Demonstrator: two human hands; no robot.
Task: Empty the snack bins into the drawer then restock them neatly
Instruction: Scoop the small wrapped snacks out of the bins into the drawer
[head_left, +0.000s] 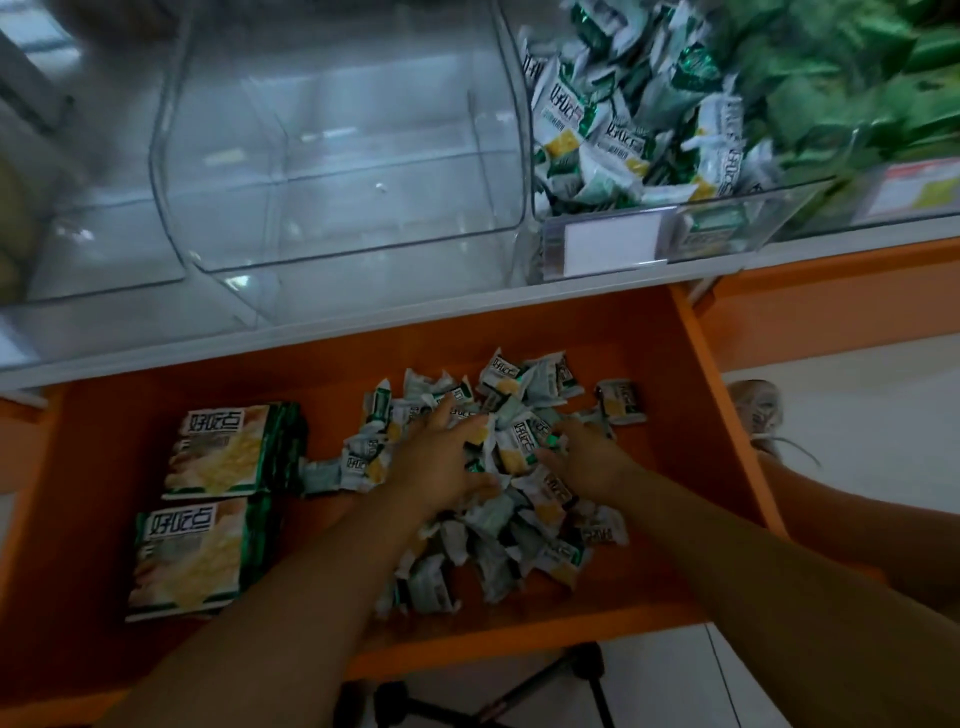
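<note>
Restock step likely starting: clear plastic bin (337, 156) is sitting empty above the fingers. Left hand (441, 457) is pressing straight fingers onto the heap of small green-white snack packets (498, 551) in the orange drawer (337, 374). Right hand (587, 457) fingers are buried in the packets, grip unclear. Next move calls for scooping a load together.

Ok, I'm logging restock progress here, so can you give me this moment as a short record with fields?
middle bin: clear, nothing in it
next bin: to its right, heaped with small white-and-green packets
drawer: orange, pulled open below the bins
pile: loose small packets on the drawer floor
large packs: two, lying at the drawer's left
left hand: flat on the pile, fingers straight
right hand: in the pile, fingertips hidden among packets
</note>
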